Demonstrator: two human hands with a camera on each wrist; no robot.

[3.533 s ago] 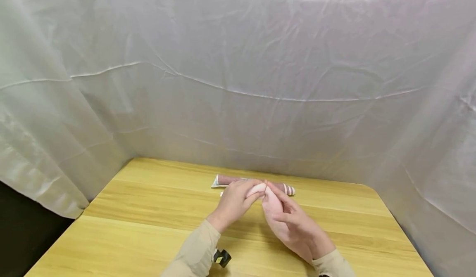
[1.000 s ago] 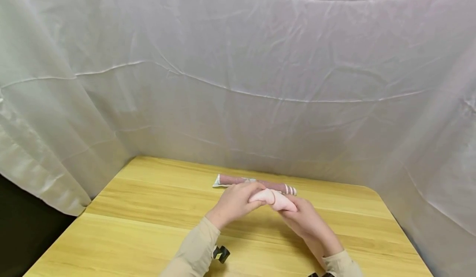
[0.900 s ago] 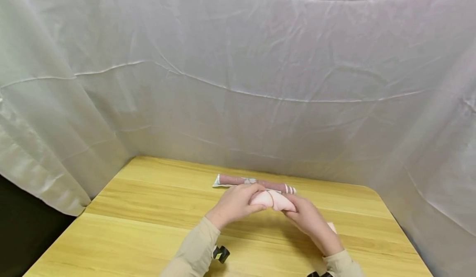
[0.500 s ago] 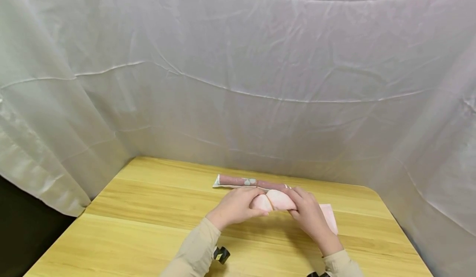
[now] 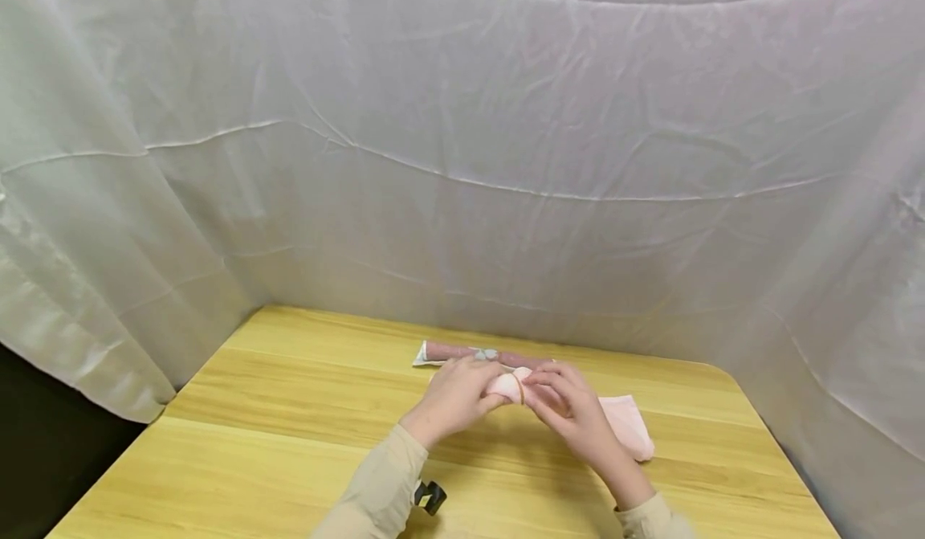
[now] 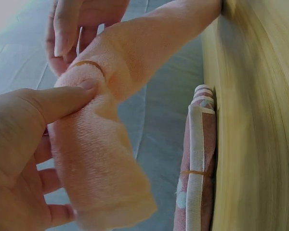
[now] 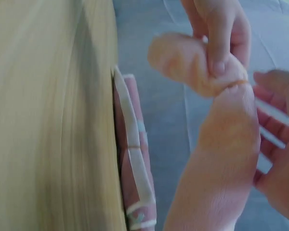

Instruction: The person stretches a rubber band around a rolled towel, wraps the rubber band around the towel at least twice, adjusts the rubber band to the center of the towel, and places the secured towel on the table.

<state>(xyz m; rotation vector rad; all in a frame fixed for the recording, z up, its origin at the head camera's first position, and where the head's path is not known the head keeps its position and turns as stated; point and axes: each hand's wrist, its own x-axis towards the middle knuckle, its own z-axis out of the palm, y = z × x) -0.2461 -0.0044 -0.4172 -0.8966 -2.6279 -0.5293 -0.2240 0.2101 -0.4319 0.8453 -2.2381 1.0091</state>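
A long pink rolled towel [image 5: 626, 426] is bent over between the two hands, with a thin tan rubber band [image 6: 89, 64] around it near the bend. My left hand [image 5: 451, 401] grips the towel just left of the band; in the left wrist view its thumb presses on the pink cloth. Close to the band, on the other side, my right hand [image 5: 578, 418] has its fingers spread and loosely bent. In the right wrist view its fingertips [image 7: 262, 77] reach the towel's far side without wrapping it. The towel's longer end hangs past the right hand.
A second rolled towel [image 5: 451, 352], dusty rose with white stripes and a band around it, lies behind the hands on the wooden table [image 5: 303, 394]. A pale curtain [image 5: 462, 242] hangs along the table's back. A black camera mount [image 5: 431, 496] sits at the left wrist.
My right hand has loosened from the towel and its fingers have spread near the band. The pink towel's long end has swung out to the right. My left hand keeps its hold.
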